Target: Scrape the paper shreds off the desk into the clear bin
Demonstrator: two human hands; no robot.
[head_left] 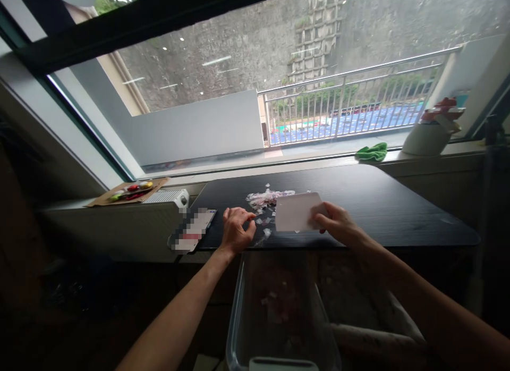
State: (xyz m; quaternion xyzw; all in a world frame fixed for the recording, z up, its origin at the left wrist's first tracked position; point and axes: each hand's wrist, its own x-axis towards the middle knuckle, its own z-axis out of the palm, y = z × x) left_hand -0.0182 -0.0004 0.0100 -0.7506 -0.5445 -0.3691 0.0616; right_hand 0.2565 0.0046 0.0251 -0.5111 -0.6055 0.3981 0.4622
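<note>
Scraps (266, 199) lie between hands. Right hand (333, 222) pinches card (295, 211), nearer pile; left hand (236, 230) curled, empty, beside strays.

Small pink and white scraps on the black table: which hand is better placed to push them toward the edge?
Right, probably. The right hand holds the white flat card beside the small pink and white scraps; the left hand rests bare-fingered at the table edge.

A black table (378, 201) with a faint wood grain carried a scatter of pale pink and white scraps (266, 198). Beside the scraps lay a plain white card (297, 211). Beyond the table, on the sill, sat a bright green cloth (372, 152). Below the table's near edge stood a clear bin (239, 307) holding pinkish bits.
</note>
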